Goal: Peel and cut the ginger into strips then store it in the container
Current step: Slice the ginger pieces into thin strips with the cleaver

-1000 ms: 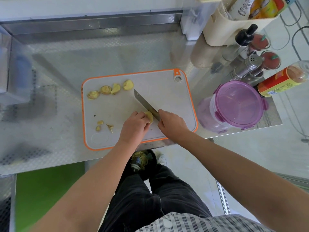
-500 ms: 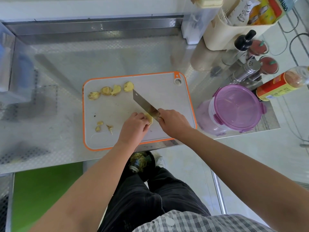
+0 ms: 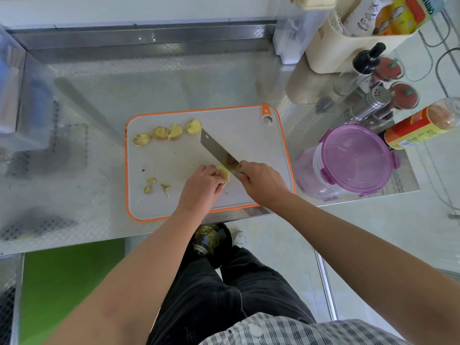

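A grey cutting board [image 3: 239, 130] with an orange rim lies on the steel counter. My left hand [image 3: 200, 186] pinches a pale yellow piece of ginger [image 3: 224, 174] near the board's front middle. My right hand [image 3: 262, 183] grips the handle of a knife [image 3: 219, 151], whose blade rests against the ginger's right side and points to the far left. Several cut ginger slices [image 3: 166, 133] lie in a row at the board's far left. Small scraps [image 3: 155, 185] sit at its near left. A clear container with a purple lid [image 3: 356, 158] stands right of the board.
Bottles, a shaker [image 3: 373, 103] and a red-labelled jar [image 3: 420, 125] crowd the counter's far right, behind the container. A cream holder [image 3: 348, 51] with packets stands at the back right. The counter's front edge [image 3: 74, 242] runs just below the board. A bin with peelings [image 3: 211, 239] sits on the floor.
The knife blade has shifted slightly along the ginger while my left hand stays on the piece. The view has tilted a little; nothing else on the board moved.
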A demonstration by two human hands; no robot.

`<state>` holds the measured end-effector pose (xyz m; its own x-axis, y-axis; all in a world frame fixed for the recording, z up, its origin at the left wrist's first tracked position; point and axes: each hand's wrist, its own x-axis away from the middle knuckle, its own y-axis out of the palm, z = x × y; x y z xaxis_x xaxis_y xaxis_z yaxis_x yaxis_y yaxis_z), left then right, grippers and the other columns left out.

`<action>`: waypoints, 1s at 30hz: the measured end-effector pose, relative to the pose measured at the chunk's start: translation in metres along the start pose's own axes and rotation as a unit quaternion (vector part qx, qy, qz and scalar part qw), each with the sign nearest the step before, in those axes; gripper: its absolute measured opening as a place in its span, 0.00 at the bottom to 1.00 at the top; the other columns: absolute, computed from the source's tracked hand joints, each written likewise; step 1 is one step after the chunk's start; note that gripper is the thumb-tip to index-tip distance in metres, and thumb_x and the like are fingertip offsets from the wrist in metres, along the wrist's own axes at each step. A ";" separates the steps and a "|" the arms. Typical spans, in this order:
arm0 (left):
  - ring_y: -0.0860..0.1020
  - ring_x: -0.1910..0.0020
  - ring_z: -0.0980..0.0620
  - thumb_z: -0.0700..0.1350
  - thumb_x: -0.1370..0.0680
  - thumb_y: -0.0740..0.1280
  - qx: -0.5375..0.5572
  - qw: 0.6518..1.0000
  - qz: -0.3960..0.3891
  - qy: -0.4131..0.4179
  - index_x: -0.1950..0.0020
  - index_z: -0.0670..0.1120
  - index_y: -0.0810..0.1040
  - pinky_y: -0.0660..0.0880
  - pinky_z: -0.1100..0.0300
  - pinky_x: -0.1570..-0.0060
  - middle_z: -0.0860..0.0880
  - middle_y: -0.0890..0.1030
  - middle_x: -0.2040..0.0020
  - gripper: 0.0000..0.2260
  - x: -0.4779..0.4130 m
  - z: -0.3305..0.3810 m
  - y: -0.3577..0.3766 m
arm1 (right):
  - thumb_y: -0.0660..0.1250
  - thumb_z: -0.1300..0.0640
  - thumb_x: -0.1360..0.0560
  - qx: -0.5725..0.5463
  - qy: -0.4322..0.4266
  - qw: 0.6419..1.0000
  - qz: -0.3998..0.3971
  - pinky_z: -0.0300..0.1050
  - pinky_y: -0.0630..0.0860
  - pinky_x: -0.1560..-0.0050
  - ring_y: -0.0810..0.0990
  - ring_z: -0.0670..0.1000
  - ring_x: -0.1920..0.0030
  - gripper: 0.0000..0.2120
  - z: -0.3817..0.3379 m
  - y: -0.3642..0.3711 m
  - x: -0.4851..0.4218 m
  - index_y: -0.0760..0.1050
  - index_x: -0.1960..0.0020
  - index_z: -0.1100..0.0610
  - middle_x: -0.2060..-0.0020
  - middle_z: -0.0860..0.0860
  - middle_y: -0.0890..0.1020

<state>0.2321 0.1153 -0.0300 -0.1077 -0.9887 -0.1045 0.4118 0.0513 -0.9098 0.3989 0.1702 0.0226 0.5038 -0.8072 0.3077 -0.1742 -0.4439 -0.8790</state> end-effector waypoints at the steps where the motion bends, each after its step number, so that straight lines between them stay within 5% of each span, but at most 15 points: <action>1: 0.77 0.63 0.45 0.39 0.34 0.78 -0.001 1.000 0.000 0.001 0.63 0.42 0.84 0.78 0.53 0.71 0.46 0.79 0.61 0.05 -0.001 0.000 0.000 | 0.55 0.54 0.20 0.004 -0.004 1.000 -0.006 0.45 0.63 0.63 0.70 0.55 0.60 0.06 -0.001 -0.003 0.000 0.67 0.53 0.57 0.60 0.53 0.75; 6: 0.77 0.63 0.45 0.39 0.34 0.78 0.007 1.000 0.007 0.004 0.64 0.42 0.84 0.78 0.54 0.71 0.46 0.80 0.61 0.05 -0.001 0.002 -0.001 | 0.55 0.56 0.21 0.013 -0.003 1.000 -0.019 0.45 0.64 0.64 0.69 0.55 0.63 0.06 -0.003 -0.007 -0.003 0.62 0.57 0.54 0.64 0.51 0.71; 16: 0.76 0.62 0.45 0.38 0.33 0.77 0.027 1.000 0.007 0.001 0.63 0.43 0.83 0.78 0.52 0.70 0.47 0.80 0.60 0.04 -0.003 -0.002 0.002 | 0.55 0.56 0.20 0.020 0.019 1.000 -0.014 0.49 0.71 0.61 0.76 0.59 0.55 0.07 -0.002 0.016 -0.007 0.69 0.50 0.58 0.56 0.55 0.77; 30: 0.77 0.63 0.45 0.38 0.35 0.78 0.011 1.000 0.002 0.011 0.63 0.42 0.84 0.78 0.55 0.71 0.46 0.79 0.62 0.05 -0.002 0.000 -0.001 | 0.56 0.55 0.21 0.007 -0.003 1.000 -0.012 0.45 0.63 0.64 0.69 0.55 0.63 0.08 0.003 -0.005 -0.004 0.63 0.58 0.53 0.64 0.52 0.73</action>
<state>0.2321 0.1177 -0.0284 -0.1250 -0.9852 -0.1175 0.4329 0.0524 -0.8999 0.4004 0.1767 0.0253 0.5125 -0.7938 0.3274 -0.1492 -0.4578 -0.8765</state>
